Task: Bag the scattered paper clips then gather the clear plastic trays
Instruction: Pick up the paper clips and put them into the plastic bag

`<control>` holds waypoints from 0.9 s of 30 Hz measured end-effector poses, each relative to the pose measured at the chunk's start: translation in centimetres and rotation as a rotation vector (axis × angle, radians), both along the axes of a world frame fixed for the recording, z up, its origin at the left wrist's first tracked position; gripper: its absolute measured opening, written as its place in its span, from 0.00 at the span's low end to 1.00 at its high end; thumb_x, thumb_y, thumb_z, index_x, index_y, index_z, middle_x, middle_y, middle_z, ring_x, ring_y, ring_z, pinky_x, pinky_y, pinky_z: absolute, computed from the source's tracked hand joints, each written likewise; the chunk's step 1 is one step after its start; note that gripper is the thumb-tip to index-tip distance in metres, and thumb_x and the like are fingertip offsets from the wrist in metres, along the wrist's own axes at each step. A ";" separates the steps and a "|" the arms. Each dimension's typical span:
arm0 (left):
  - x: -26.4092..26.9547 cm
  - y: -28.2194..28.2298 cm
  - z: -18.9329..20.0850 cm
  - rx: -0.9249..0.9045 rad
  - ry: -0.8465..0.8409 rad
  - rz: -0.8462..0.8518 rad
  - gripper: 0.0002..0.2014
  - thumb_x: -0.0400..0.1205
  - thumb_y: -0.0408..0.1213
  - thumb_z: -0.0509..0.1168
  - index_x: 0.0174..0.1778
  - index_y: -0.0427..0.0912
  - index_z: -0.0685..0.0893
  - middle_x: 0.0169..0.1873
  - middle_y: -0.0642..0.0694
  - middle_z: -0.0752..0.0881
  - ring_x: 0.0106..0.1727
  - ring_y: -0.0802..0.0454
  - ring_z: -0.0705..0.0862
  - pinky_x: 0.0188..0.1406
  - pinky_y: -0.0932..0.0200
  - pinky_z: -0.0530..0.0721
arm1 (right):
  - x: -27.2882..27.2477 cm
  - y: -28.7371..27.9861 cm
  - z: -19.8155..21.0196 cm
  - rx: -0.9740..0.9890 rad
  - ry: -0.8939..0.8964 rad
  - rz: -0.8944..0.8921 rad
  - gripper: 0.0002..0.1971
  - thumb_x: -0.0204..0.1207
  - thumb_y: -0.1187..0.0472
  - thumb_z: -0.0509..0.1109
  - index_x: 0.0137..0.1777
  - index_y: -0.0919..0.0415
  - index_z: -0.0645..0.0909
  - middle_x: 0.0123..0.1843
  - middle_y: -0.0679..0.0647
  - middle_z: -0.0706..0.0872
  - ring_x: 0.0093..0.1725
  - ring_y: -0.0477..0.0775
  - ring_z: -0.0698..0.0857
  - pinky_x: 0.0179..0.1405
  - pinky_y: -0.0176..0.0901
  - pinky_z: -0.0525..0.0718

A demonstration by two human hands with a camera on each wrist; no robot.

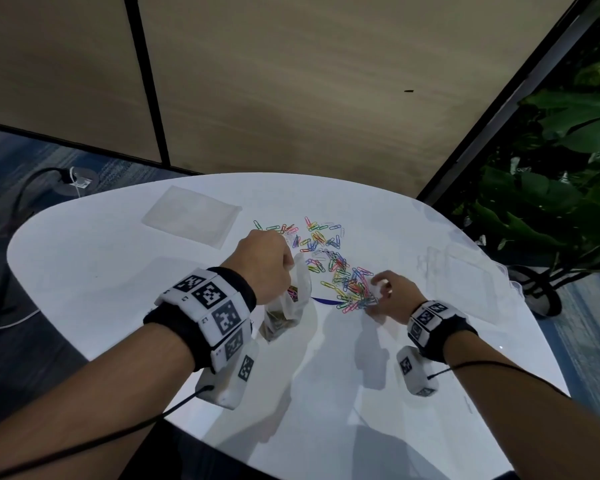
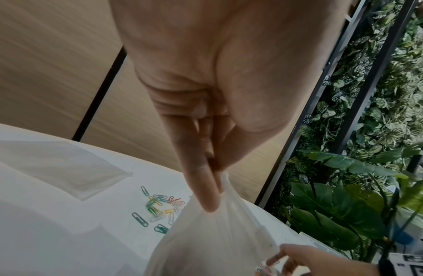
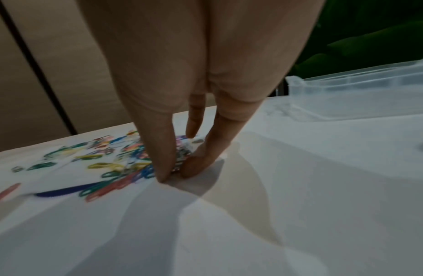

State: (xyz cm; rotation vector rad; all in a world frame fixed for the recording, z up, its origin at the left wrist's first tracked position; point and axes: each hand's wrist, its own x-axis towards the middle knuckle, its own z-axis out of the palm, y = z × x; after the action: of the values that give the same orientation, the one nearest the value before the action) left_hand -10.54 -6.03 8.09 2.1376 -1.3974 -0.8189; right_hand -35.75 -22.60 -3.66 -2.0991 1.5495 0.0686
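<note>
Many coloured paper clips lie scattered across the middle of the white table. My left hand pinches the rim of a clear plastic bag and holds it up just left of the pile; some clips sit in its bottom. In the left wrist view, thumb and forefinger squeeze the bag's edge. My right hand reaches down at the pile's near right end. Its thumb and fingers close round a small bunch of clips on the tabletop. One clear tray lies back left, another on the right.
A dark blue strip lies on the table under the near clips. Leafy plants stand beyond the table's right edge. Wooden wall panels rise behind the table. Cables and a floor socket lie on the carpet at the left.
</note>
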 end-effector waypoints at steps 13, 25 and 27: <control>0.3 -0.3 -0.5 0.013 -0.019 -0.006 0.11 0.81 0.27 0.64 0.50 0.40 0.91 0.49 0.41 0.90 0.40 0.45 0.86 0.52 0.50 0.91 | 4.2 -0.1 0.5 -0.184 -0.076 -0.035 0.06 0.73 0.59 0.77 0.46 0.59 0.93 0.42 0.57 0.93 0.45 0.56 0.89 0.50 0.42 0.85; 0.0 -0.2 0.0 0.008 0.010 0.012 0.12 0.79 0.25 0.62 0.45 0.41 0.91 0.46 0.41 0.91 0.43 0.42 0.90 0.50 0.50 0.92 | 8.1 4.6 9.4 0.772 -1.033 -0.203 0.06 0.80 0.70 0.68 0.49 0.71 0.86 0.44 0.55 0.91 0.47 0.47 0.90 0.50 0.32 0.87; 0.0 -0.2 0.2 0.002 0.016 0.019 0.12 0.79 0.25 0.63 0.45 0.40 0.92 0.44 0.41 0.91 0.44 0.41 0.91 0.51 0.50 0.92 | 9.3 6.5 9.5 0.784 -0.991 -0.095 0.06 0.80 0.71 0.68 0.45 0.68 0.86 0.44 0.55 0.89 0.46 0.48 0.89 0.54 0.36 0.88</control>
State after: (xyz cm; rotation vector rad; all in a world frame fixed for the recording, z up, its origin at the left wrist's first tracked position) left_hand -10.57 -6.18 8.33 2.1377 -1.3668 -0.8286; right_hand -26.45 -16.12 5.86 -1.1212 0.7946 -0.3056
